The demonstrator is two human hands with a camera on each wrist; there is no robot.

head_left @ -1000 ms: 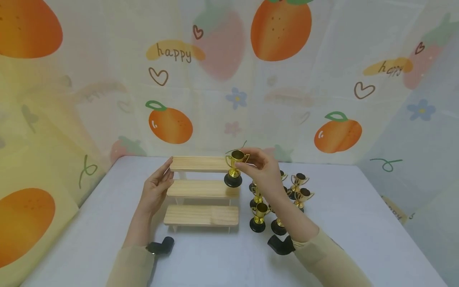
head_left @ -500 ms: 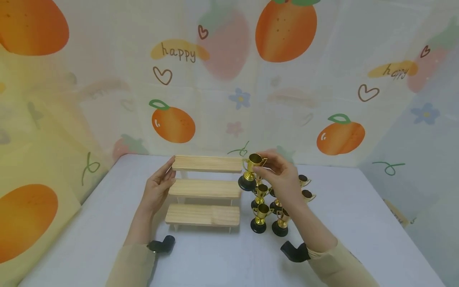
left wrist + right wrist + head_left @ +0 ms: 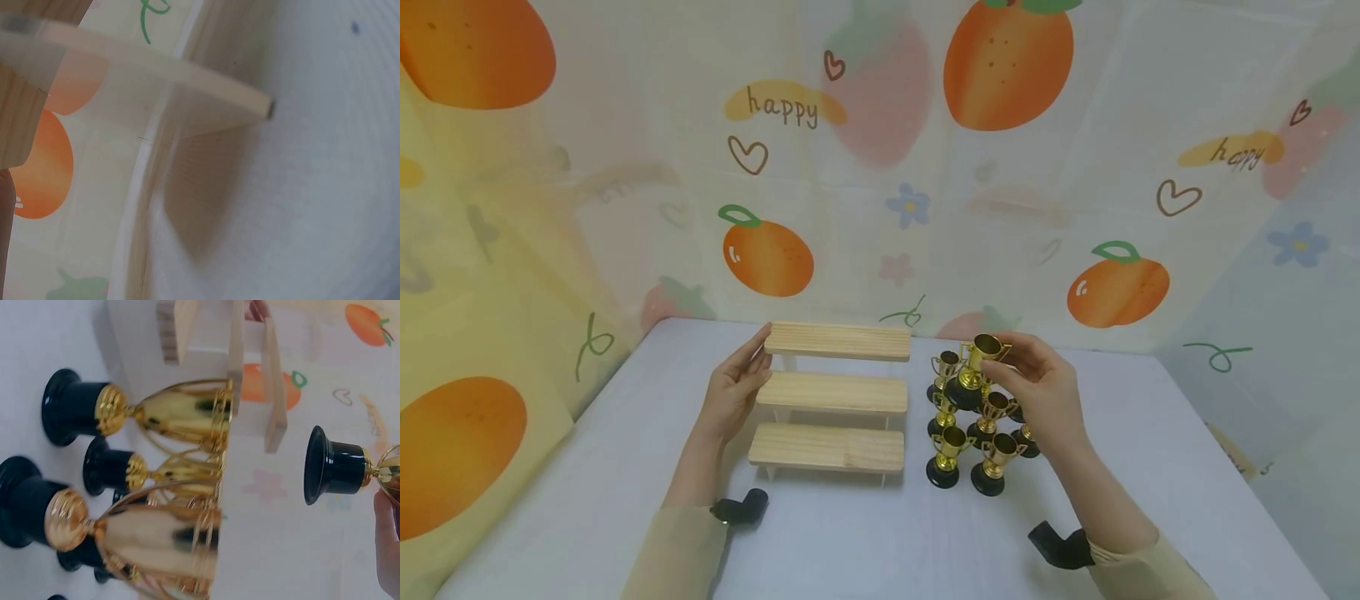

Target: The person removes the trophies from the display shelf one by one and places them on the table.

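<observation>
My right hand (image 3: 1041, 387) pinches a small gold trophy cup (image 3: 981, 362) with a black base by its bowl and handle. It is raised over the back of a cluster of similar trophies, overlapping some of them. In the right wrist view, this held trophy (image 3: 340, 465) shows in the air at the right edge, thumb against its bowl. On the left, my left hand (image 3: 733, 387) holds the left end of a three-tier wooden display stand (image 3: 835, 342), fingers at the top shelf and thumb near the middle one. The left wrist view shows part of the stand (image 3: 15, 119) and one fingertip.
Several trophies (image 3: 951, 450) stand upright on the white table (image 3: 850, 542), right of the stand. The bottom shelf (image 3: 827, 447) is the nearest to me. A printed fruit curtain (image 3: 850, 225) hangs behind the table. Black wrist cameras (image 3: 1063, 546) sit on both wrists.
My right hand has carried the trophy to the right, from in front of the top shelf's right end to over the cluster. The left hand stays at the stand.
</observation>
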